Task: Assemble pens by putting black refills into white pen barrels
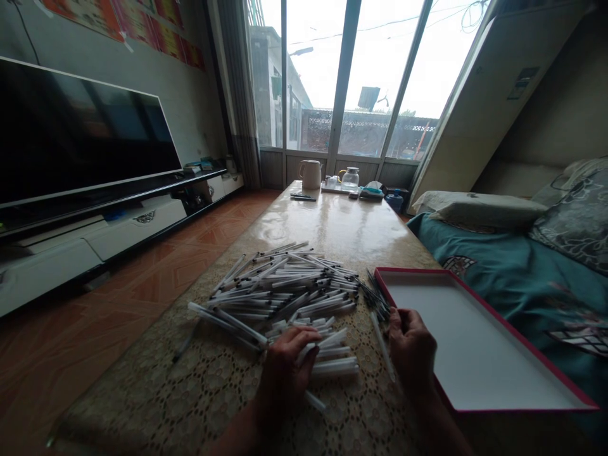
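Observation:
A heap of white pen barrels lies spread on the long table. My left hand rests on the near edge of the heap, its fingers curled round a few white barrels. My right hand sits just to the right, fingers closed on a bundle of thin dark pen refills that fan out toward the heap. One thin refill lies between the two hands. A shallow white box lid with a red rim sits right of my right hand.
A lace cloth covers the near table end. At the far end stand a white jug, a glass teapot and small items. A television stands on the left, a teal-covered sofa on the right.

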A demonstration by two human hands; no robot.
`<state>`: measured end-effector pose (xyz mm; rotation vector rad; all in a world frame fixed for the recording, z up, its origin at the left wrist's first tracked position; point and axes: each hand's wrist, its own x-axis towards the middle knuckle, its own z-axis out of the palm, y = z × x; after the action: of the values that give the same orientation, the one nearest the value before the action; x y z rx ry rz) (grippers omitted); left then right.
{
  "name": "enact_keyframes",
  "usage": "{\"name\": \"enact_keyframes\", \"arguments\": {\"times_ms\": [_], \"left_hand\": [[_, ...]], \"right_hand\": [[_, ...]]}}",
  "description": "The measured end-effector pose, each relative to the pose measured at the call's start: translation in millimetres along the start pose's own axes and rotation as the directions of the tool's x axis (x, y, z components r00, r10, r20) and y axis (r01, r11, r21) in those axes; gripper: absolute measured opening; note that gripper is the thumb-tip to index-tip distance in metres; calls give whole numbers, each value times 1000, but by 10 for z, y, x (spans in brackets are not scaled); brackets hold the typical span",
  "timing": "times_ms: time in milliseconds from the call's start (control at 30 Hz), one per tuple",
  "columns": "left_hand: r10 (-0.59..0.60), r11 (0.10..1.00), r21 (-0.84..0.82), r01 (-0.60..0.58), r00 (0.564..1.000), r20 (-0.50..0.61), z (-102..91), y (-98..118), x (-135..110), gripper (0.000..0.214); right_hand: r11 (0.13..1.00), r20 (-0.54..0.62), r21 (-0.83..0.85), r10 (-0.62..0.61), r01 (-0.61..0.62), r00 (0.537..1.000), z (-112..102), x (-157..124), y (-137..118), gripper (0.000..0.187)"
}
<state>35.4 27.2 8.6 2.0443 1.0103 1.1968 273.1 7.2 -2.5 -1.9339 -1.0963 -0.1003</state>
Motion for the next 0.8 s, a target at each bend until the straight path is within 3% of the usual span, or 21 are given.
{"name": "enact_keyframes", "arguments": {"times_ms": [100, 200, 333, 433, 533, 667, 800], "left_hand": [[60, 987, 153, -49, 996, -69, -19, -32, -5, 22], [94, 980, 189, -69, 988, -124, -39, -28, -12, 17], [75, 987, 157, -45, 978, -194, -64, -24, -22, 15], [44, 995, 100, -20, 969, -244, -76, -39, -21, 15], [-5, 1000, 26, 13, 962, -274, -84, -19, -20, 14], [-135, 990, -60, 124, 959, -249, -174, 120, -32, 13], [-202, 979, 13, 205, 972, -119, -443, 202, -11, 16]], "right_hand": [[998, 3, -41, -38, 38, 999, 78, 2, 8, 37], [997, 79, -1, -78, 79, 994, 140, 3, -13, 39], [988, 187, 129, -108, 85, 976, 151, 5, -33, 42], [990, 159, 130, -84, 64, 984, 127, -5, -2, 36], [988, 128, 94, -132, 120, 983, 114, -29, 49, 33], [985, 89, 47, -169, 166, 982, 95, -67, 70, 33], [985, 83, 11, -172, 172, 982, 64, -100, 38, 31]]}}
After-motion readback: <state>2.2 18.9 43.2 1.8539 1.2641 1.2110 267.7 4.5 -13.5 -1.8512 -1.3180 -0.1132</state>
